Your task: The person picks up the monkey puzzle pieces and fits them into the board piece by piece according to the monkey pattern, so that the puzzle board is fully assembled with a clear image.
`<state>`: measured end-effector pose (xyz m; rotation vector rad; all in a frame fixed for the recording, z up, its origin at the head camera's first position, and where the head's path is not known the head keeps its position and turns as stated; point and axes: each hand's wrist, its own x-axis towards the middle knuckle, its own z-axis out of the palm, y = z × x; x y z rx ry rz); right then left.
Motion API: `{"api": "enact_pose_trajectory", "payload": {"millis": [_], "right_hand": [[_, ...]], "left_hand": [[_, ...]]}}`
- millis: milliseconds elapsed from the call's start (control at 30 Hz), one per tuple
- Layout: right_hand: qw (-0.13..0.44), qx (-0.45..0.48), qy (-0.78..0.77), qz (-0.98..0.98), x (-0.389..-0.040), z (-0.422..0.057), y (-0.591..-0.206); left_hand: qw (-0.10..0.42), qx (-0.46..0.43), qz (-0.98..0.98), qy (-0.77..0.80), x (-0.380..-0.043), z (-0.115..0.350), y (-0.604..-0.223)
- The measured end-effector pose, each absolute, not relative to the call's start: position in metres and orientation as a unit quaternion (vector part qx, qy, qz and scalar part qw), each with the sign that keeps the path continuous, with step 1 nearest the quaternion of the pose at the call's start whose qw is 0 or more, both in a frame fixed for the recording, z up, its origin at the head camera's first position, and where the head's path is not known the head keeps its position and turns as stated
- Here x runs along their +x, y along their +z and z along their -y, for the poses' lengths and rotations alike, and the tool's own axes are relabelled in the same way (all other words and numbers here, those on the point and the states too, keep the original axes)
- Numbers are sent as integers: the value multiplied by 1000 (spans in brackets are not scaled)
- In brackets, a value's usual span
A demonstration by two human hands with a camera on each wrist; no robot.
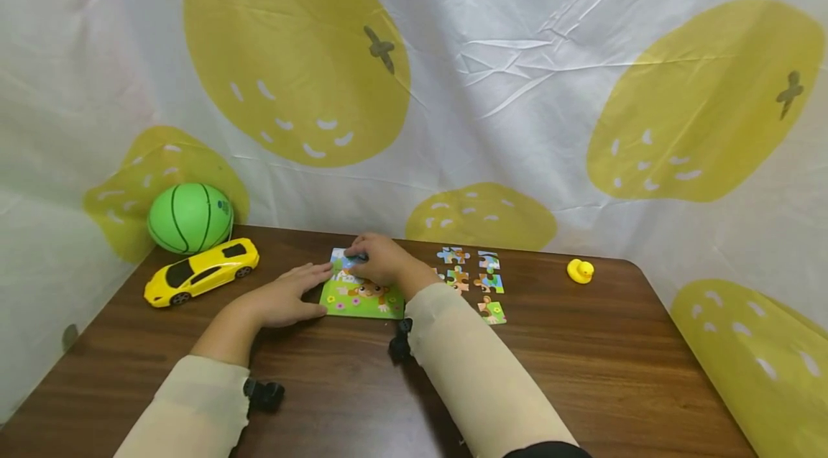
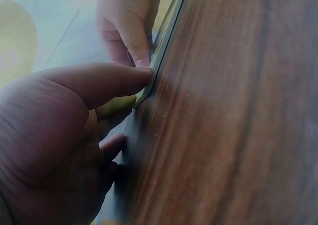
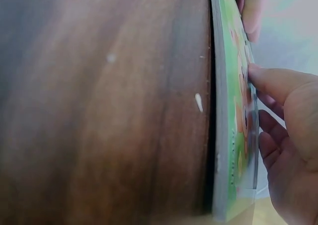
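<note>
A jigsaw puzzle board (image 1: 362,305) with a green lower part and a cartoon monkey lies flat on the brown table. My left hand (image 1: 287,296) lies along its left side, fingers extended, with the fingertips and thumb at the board's edge. Over the upper left of the board, my right hand (image 1: 382,260) has its thumb and index finger bent down around a small blue puzzle piece (image 1: 354,262). Its thumb (image 3: 268,78) meets the picture surface in the right wrist view, where the other fingers curl behind the board's far edge.
Several loose puzzle pieces (image 1: 489,281) lie right of the board, some partly behind my right forearm. At the left back stand a green ball (image 1: 190,219) and a yellow toy car (image 1: 202,272). A yellow rubber duck (image 1: 580,271) sits at the right. A fruit-printed curtain (image 1: 491,120) hangs behind.
</note>
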<state>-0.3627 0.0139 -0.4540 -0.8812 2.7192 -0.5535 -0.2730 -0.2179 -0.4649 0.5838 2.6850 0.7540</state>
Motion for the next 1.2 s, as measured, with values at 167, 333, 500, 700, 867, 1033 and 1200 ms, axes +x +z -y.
{"api": "enact_pose_trajectory", "payload": {"millis": [167, 333, 500, 700, 867, 1033, 1200], "right_hand": [[121, -295, -184, -930, -363, -12, -453], [125, -289, -188, -930, -361, -14, -451], [126, -285, -248, -917, -358, -31, -442], [109, -290, -310, -899, -356, -74, -428], [100, -270, -327, -900, -354, -117, -421], [90, -238, -334, -908, -356, -157, -422], [82, -208, -334, -916, -364, -188, -428]], "left_hand": [[146, 204, -932, 263, -272, 218, -465], [147, 207, -932, 259, -272, 218, -465], [149, 206, -931, 260, -272, 217, -464], [151, 204, -933, 256, -271, 217, -464], [149, 203, -933, 255, -271, 217, -463], [151, 202, -934, 254, -273, 217, -464], [151, 202, -934, 253, -274, 218, -465]]}}
